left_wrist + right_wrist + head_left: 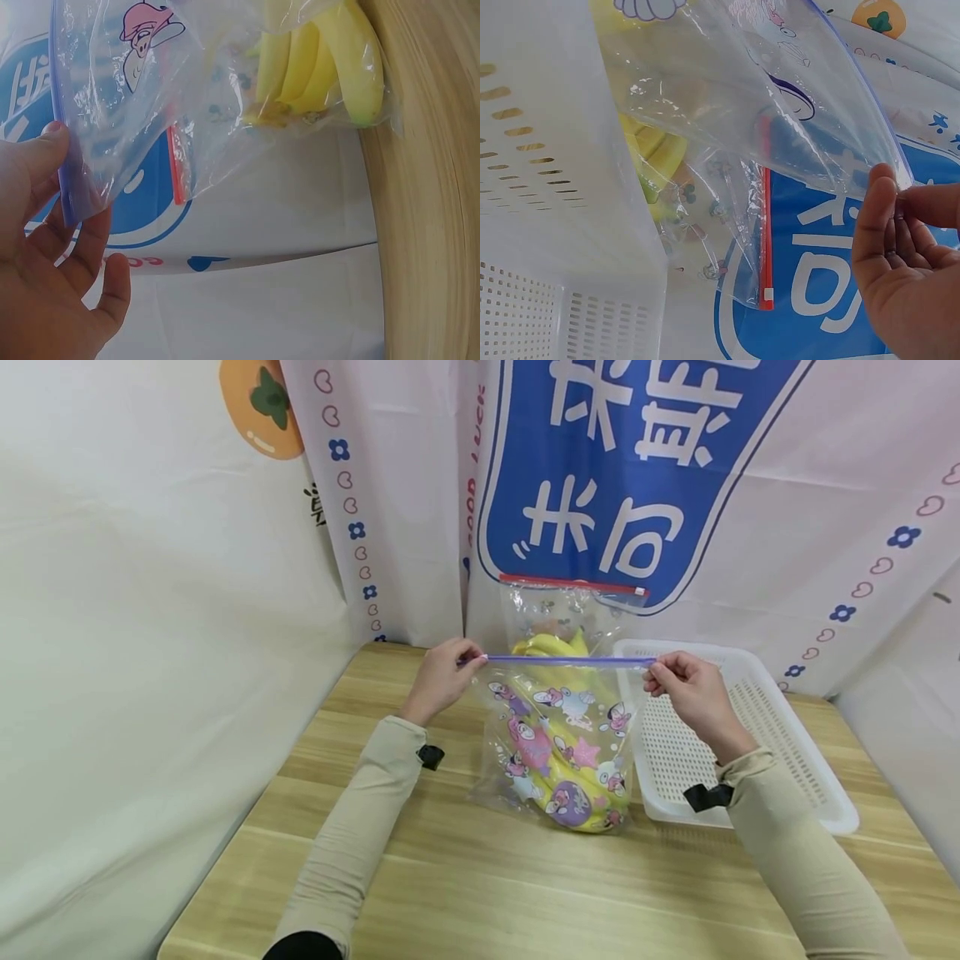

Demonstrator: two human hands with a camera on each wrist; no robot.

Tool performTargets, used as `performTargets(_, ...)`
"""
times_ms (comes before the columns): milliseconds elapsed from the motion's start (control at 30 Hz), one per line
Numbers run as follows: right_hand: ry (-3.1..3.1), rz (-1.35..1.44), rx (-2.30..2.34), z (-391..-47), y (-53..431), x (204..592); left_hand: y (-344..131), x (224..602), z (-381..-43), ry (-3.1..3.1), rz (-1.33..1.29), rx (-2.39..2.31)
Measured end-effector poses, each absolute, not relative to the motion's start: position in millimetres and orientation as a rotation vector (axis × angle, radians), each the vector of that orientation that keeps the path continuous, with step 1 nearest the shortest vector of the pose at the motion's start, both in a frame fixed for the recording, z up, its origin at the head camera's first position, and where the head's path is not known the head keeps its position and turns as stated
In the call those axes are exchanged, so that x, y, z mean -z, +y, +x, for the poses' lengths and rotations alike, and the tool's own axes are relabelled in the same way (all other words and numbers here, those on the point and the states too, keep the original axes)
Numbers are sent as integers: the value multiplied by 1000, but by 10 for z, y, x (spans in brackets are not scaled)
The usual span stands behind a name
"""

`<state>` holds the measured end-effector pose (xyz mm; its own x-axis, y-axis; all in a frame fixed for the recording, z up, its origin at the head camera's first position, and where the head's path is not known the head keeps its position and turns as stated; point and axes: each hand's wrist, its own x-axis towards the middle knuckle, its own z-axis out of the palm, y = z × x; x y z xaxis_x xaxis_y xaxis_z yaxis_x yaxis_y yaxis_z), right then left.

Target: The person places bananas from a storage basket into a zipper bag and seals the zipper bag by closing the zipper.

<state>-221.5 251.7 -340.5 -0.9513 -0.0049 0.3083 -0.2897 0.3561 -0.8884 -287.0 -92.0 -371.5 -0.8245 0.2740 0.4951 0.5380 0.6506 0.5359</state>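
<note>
A clear zip bag printed with pink and purple cartoon figures stands upright on the table, its purple zip strip stretched straight across the top. My left hand pinches the strip's left end between thumb and fingers. At the right end, my right hand pinches the corner with thumb and forefinger. Yellow shapes like bananas show through this bag's lower part. Just behind it stands a second clear bag with a red zip strip, holding yellow bananas; its lower part is hidden in the head view.
On the right of the wooden table sits a white perforated basket, close beside the bags. A printed cloth with a blue sign pattern hangs behind the table. Pale cloth hangs at the left.
</note>
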Motion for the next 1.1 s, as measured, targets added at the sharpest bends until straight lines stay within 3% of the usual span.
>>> performTargets(733, -2372, 220, -1663, -2238, 2522, 3417, -1091, 3663, -2874, -2497, -621, 935)
performTargets(933, -2322, 326, -1791, -2453, 2576, 3608, -1142, 3657, -2882, -2519, -592, 935)
performTargets(1100, -2386, 260, -1815, -2560, 2469, 3636, -1213, 3647, -2922, -2543, -532, 942)
